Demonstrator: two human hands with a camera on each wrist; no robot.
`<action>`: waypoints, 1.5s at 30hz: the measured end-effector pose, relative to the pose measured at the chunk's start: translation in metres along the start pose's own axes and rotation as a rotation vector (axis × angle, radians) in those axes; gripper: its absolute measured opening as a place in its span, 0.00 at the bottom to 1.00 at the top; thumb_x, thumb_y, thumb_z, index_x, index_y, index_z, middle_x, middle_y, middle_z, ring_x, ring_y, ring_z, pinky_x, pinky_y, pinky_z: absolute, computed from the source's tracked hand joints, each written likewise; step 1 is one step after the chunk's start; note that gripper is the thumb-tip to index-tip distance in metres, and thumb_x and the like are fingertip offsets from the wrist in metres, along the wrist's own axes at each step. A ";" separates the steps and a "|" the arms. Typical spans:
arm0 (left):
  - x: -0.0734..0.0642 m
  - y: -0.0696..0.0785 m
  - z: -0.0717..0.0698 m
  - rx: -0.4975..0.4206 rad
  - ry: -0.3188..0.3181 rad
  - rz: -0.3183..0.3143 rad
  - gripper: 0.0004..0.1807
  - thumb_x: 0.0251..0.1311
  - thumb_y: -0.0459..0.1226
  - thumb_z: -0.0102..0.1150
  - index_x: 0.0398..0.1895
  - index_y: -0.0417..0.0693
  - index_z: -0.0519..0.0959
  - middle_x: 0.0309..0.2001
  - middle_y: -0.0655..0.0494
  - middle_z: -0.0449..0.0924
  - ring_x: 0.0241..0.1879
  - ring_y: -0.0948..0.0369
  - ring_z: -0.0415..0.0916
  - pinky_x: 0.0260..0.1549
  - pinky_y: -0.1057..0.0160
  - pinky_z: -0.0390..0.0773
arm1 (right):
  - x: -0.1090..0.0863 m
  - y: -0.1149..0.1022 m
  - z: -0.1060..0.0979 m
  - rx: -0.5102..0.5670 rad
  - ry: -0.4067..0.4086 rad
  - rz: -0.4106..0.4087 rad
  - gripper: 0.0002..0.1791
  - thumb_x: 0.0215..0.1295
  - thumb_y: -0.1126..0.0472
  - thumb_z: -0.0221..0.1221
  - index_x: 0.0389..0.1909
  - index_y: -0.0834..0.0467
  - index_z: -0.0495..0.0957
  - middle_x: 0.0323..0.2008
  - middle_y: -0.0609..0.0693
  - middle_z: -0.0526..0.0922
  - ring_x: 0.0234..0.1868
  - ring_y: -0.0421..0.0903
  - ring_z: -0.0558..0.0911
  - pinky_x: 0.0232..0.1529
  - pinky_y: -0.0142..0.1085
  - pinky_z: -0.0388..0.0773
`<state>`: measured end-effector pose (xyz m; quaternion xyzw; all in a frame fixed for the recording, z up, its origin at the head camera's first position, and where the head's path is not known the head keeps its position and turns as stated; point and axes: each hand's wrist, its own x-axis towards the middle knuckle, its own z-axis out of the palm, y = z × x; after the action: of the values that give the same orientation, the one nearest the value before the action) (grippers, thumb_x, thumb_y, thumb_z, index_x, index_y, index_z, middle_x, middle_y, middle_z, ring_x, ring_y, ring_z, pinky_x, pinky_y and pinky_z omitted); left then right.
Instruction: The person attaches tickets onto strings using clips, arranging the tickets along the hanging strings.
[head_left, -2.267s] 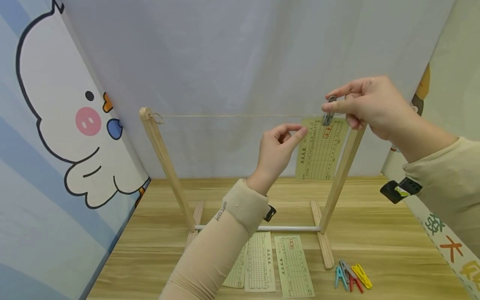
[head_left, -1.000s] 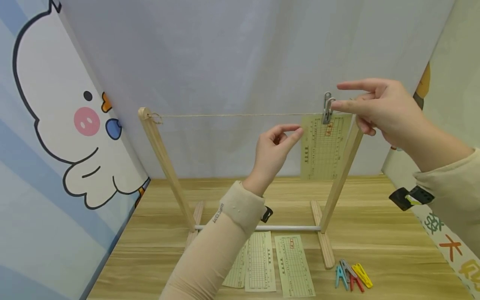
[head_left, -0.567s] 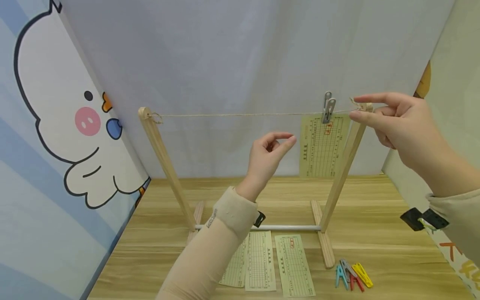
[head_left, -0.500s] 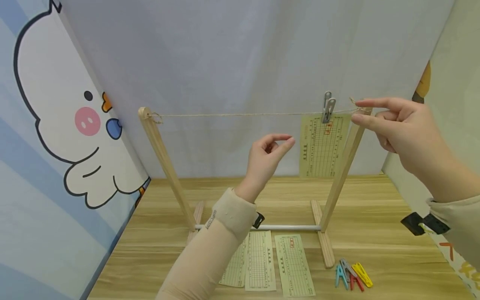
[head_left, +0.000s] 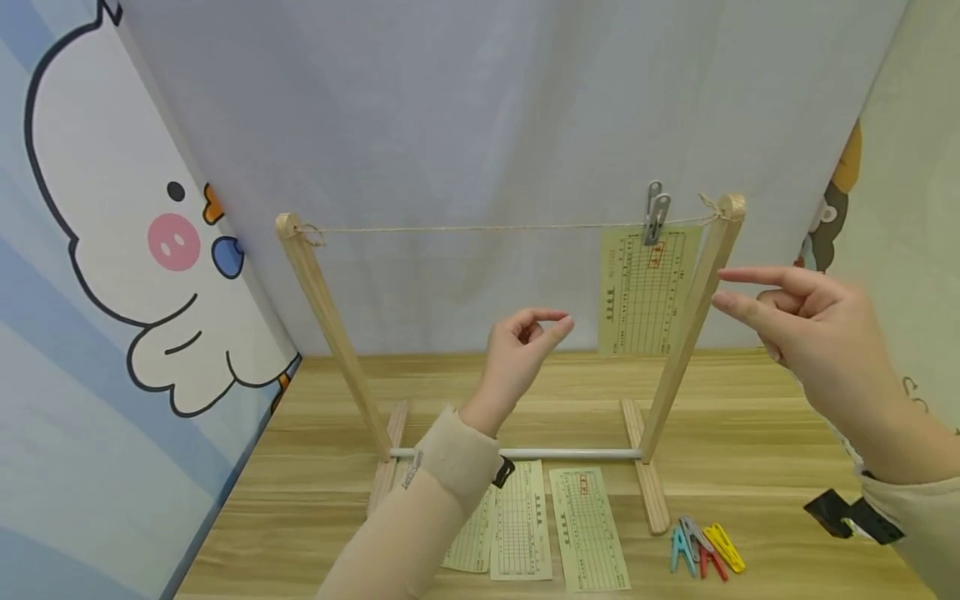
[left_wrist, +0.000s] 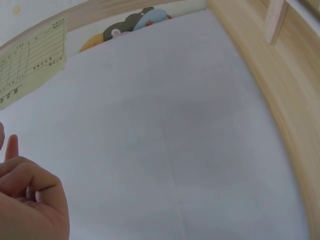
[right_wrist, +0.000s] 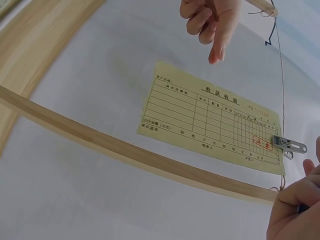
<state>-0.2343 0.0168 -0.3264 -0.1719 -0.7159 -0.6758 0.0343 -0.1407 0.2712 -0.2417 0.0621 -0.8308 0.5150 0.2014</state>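
A pale green receipt slip [head_left: 637,292] hangs from a thin string [head_left: 465,228] stretched between two wooden posts. A grey clothespin [head_left: 656,218] clips its top edge to the string. My right hand [head_left: 817,321] is beside the right post [head_left: 705,283], below and right of the clothespin, with index finger and thumb apart and nothing between them. Left of the slip, my left hand [head_left: 517,358] hovers with its index finger and thumb tips close together, holding nothing. The right wrist view shows the slip [right_wrist: 210,122] flat-on, with the clothespin [right_wrist: 290,145] gripping one end.
Several more green slips [head_left: 588,529] lie on the wooden table [head_left: 750,467] below the rack's white crossbar [head_left: 570,454]; my left forearm covers part of them. Blue, grey, red and yellow clothespins [head_left: 701,547] are piled at the front right. A pale curtain [head_left: 450,108] stands behind.
My right hand has let go of the grey clothespin and moved right and down. My left hand has drawn away from the slip, left and down. The slip stays clipped to the string.
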 end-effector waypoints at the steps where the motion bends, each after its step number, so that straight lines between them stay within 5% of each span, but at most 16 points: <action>1: -0.002 -0.003 0.000 0.000 0.002 -0.011 0.13 0.62 0.40 0.66 0.45 0.41 0.85 0.15 0.62 0.57 0.17 0.65 0.52 0.24 0.68 0.59 | -0.003 0.003 0.000 0.003 -0.003 -0.002 0.14 0.68 0.61 0.62 0.53 0.51 0.82 0.12 0.40 0.64 0.13 0.44 0.58 0.14 0.41 0.52; 17: -0.025 -0.039 0.001 0.041 0.035 -0.139 0.15 0.63 0.45 0.65 0.45 0.45 0.85 0.17 0.63 0.65 0.17 0.65 0.56 0.21 0.68 0.61 | -0.037 0.049 0.008 0.369 -0.017 0.126 0.13 0.67 0.67 0.62 0.46 0.48 0.85 0.11 0.40 0.66 0.13 0.45 0.56 0.16 0.42 0.45; 25: -0.036 -0.053 0.002 0.016 0.039 -0.208 0.17 0.63 0.47 0.64 0.47 0.45 0.85 0.16 0.63 0.65 0.15 0.66 0.57 0.17 0.69 0.59 | -0.055 0.067 0.013 0.364 0.004 0.176 0.12 0.67 0.66 0.61 0.45 0.47 0.85 0.11 0.40 0.66 0.13 0.46 0.58 0.16 0.42 0.48; 31: -0.043 -0.065 0.003 0.014 0.023 -0.196 0.16 0.65 0.48 0.62 0.48 0.47 0.84 0.18 0.62 0.66 0.16 0.65 0.56 0.20 0.68 0.61 | -0.066 0.079 0.013 0.408 0.029 0.206 0.12 0.68 0.66 0.60 0.46 0.47 0.85 0.10 0.40 0.64 0.13 0.48 0.55 0.16 0.42 0.46; 45: -0.059 -0.090 0.009 0.006 0.043 -0.283 0.22 0.66 0.51 0.60 0.51 0.45 0.83 0.16 0.62 0.63 0.15 0.66 0.56 0.18 0.69 0.60 | -0.093 0.111 0.012 0.419 0.092 0.402 0.11 0.69 0.61 0.61 0.42 0.40 0.86 0.10 0.40 0.66 0.13 0.48 0.54 0.17 0.43 0.43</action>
<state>-0.2036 0.0108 -0.4300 -0.0547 -0.7341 -0.6754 -0.0455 -0.0938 0.3028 -0.3757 -0.0869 -0.6920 0.7072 0.1158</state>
